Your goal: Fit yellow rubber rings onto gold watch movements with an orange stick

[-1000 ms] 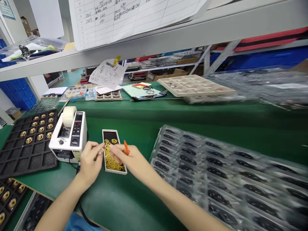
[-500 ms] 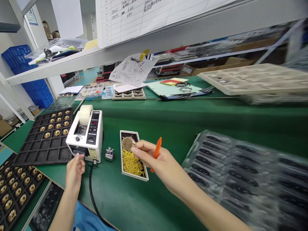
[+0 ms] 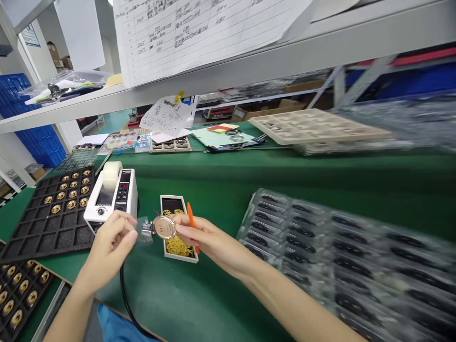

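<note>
My right hand [image 3: 199, 232] pinches a round rose-gold watch case [image 3: 165, 227], its back turned towards me. An orange pointed stick [image 3: 191, 216] is tucked between the same hand's fingers. A strip of clear tape [image 3: 144, 236] is pinched at its edge by my left hand [image 3: 116, 240], just left of the watch case; whether the two touch I cannot tell. Behind the tape shows a small metal tally counter [image 3: 147, 228]. The white tape dispenser [image 3: 130, 190] stands beyond my left hand, its front partly hidden. Below the watch case lies a white box [image 3: 197, 260] of yellow rings [image 3: 178, 247].
Black compartment trays [image 3: 46, 240] with gold watch parts lie at the left. Clear plastic trays [image 3: 285, 228] of dark pieces fill the right side. A beige tray [image 3: 306, 126] and clipboard [image 3: 213, 137] rest at the back, under a white shelf [image 3: 221, 78]. A black cable [image 3: 124, 294] runs down the front.
My left hand has come away from the dispenser with a piece of clear tape. The right hand has brought the watch case towards it. The view has swung to the right.
</note>
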A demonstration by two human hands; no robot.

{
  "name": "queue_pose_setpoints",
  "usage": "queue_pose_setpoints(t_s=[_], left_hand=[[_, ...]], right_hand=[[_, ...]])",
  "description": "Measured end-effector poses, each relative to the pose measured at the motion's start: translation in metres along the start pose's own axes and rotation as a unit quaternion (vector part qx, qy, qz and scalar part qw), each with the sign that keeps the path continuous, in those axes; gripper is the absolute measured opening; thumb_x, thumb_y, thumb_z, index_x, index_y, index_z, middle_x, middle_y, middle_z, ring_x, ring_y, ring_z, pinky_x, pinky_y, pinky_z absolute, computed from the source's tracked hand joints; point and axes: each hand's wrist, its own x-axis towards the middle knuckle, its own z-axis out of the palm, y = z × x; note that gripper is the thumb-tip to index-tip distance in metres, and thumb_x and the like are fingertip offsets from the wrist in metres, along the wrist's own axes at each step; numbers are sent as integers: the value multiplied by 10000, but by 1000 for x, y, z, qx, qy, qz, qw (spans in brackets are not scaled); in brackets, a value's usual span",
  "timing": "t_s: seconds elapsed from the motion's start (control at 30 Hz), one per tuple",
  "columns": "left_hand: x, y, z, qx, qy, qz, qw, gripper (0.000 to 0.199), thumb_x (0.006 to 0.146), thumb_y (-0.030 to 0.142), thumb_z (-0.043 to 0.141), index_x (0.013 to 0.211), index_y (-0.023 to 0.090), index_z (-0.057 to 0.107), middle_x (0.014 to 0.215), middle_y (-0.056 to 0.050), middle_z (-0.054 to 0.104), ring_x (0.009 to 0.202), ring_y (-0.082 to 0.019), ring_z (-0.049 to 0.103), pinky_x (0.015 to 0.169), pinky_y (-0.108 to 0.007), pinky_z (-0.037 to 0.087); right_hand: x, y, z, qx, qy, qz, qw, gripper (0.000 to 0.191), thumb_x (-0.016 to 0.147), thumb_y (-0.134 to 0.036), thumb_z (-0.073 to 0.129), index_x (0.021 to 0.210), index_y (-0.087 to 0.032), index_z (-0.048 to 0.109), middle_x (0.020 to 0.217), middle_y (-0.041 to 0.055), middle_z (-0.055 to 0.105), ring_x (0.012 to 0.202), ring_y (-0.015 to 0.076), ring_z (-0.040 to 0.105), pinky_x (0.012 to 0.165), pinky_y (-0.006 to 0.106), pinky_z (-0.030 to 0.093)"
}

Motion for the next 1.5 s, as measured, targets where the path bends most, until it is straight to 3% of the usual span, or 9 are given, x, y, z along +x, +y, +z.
queue_pose_setpoints(t_s=[0.13, 0.33, 0.9, 1.0, 1.1, 1.27, 1.33, 1.43, 1.5], left_hand=[[0, 12, 15, -102, -48, 18, 993, 289, 905, 330, 526, 657, 182, 537, 755, -12, 445, 689, -143, 439, 606, -257, 350], [11, 13, 34, -84, -17, -15, 996, 266, 882, 321, 557, 662, 179, 606, 734, 2, 427, 685, -134, 412, 628, -254, 332], [18, 3, 40, -92, 18, -18, 995, 270, 854, 301, 559, 619, 173, 595, 690, 0, 437, 642, -131, 425, 572, -252, 339], [18, 4, 45, -49, 37, -6, 998, 269, 854, 260, 538, 599, 176, 556, 684, 10, 425, 613, -118, 420, 557, -241, 341], [15, 6, 48, 73, 72, 9, 995, 248, 848, 228, 535, 605, 180, 522, 695, 14, 446, 598, -115, 455, 567, -243, 359], [13, 4, 41, 279, 150, 11, 948, 153, 853, 323, 588, 849, 170, 593, 858, -54, 549, 712, -204, 583, 567, -296, 421], [15, 1, 39, 240, 151, 73, 956, 154, 871, 269, 567, 982, 172, 612, 988, -96, 585, 865, -237, 619, 683, -339, 493], [22, -7, 43, 100, 68, 172, 978, 219, 851, 220, 607, 1066, 230, 648, 1219, -115, 580, 1117, -253, 581, 915, -395, 490], [27, -11, 48, 10, 17, 180, 983, 270, 805, 232, 673, 1074, 256, 669, 1289, -109, 572, 1187, -266, 553, 974, -418, 468]], right_hand=[[-4, -3, 2, 46, -36, 2, 998, 487, 689, -651, 682, 720, -183, 554, 661, -31, 394, 560, 105, 234, 540, 261, 175], [-7, -6, 5, 63, -52, -19, 997, 441, 737, -614, 661, 688, -193, 538, 618, -43, 325, 563, 114, 234, 547, 266, 175], [-6, -7, 4, 57, -39, -14, 998, 468, 726, -624, 666, 658, -190, 506, 610, -46, 308, 565, 111, 240, 547, 260, 191], [-6, -6, 5, 54, -40, -23, 997, 459, 738, -620, 661, 668, -191, 513, 625, -42, 341, 569, 110, 252, 551, 256, 213], [-4, -5, 3, 22, -41, -50, 998, 431, 779, -609, 629, 692, -194, 550, 661, -26, 415, 581, 114, 295, 560, 257, 251], [1, -1, -4, -22, -17, -53, 998, 470, 773, -653, 607, 685, -198, 533, 623, -40, 365, 562, 112, 268, 548, 255, 221], [2, 1, -5, -13, -18, -44, 999, 484, 756, -662, 619, 679, -193, 523, 624, -43, 355, 561, 109, 253, 545, 253, 202], [0, 3, -1, 38, -19, -25, 999, 478, 720, -637, 674, 667, -190, 515, 627, -44, 355, 567, 105, 272, 547, 244, 230], [-3, 3, 3, 80, -16, -2, 997, 471, 684, -624, 711, 679, -191, 526, 637, -39, 379, 569, 104, 300, 550, 240, 263]])
